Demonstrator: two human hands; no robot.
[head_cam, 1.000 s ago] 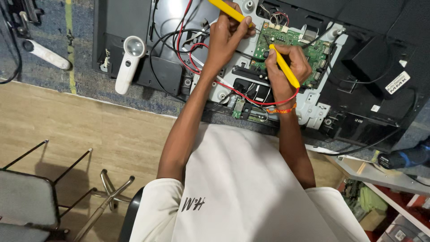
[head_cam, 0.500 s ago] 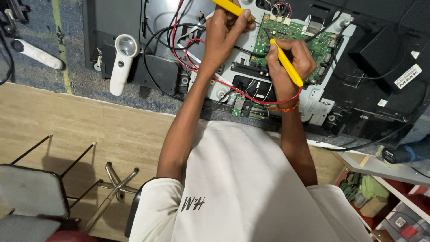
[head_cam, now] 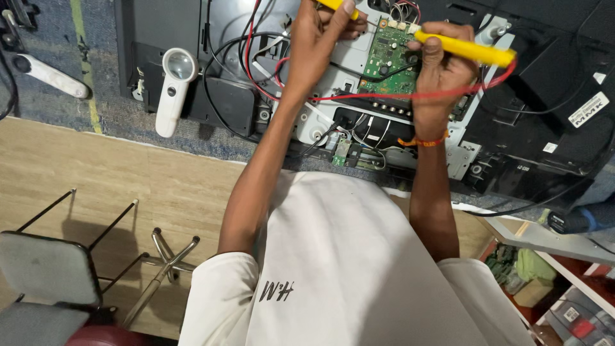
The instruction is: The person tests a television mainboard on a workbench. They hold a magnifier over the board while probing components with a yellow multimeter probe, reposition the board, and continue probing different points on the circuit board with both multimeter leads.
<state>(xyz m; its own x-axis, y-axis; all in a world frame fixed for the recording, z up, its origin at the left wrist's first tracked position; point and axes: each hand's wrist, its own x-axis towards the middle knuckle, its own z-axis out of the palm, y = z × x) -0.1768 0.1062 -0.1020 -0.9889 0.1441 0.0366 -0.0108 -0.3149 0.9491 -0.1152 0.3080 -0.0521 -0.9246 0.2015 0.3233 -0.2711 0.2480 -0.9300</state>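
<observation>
While the right hand (head_cam: 442, 64) is pinching a yellow probe (head_cam: 464, 49) pencil-style, fingers curled shut around the barrel, the tip end is pointing down toward the green circuit board (head_cam: 391, 57) at about 9 o'clock from that hand, which looks like the way you'd hold it for fine control on small contacts. I can't actually make out the tip touching anything, it's hidden behind the knuckles. The left hand (head_cam: 320, 35) is doing the same deal over at 9 o'clock of the board, fingers closed on a second yellow probe (head_cam: 333, 5) that's mostly running off the top edge, so only a stub of it is showing. A red lead (head_cam: 384, 97) is trailing from the right probe and looping under both wrists, sagging loose so it isn't tugging on the hand, and a black lead is wandering off in the same mess of wires. Both forearms are reaching straight out over the opened back of a flat black appliance chassis (head_cam: 551, 128), lying face down on the bench, presumably so the board is facing up and reachable. Further out at 9 o'clock, a white handheld magnifier (head_cam: 172, 90) is lying lens-up on the dark panel, well apart from the hands. Down at 7 o'clock a grey chair (head_cam: 45, 269) is sitting on the wooden floor.
</observation>
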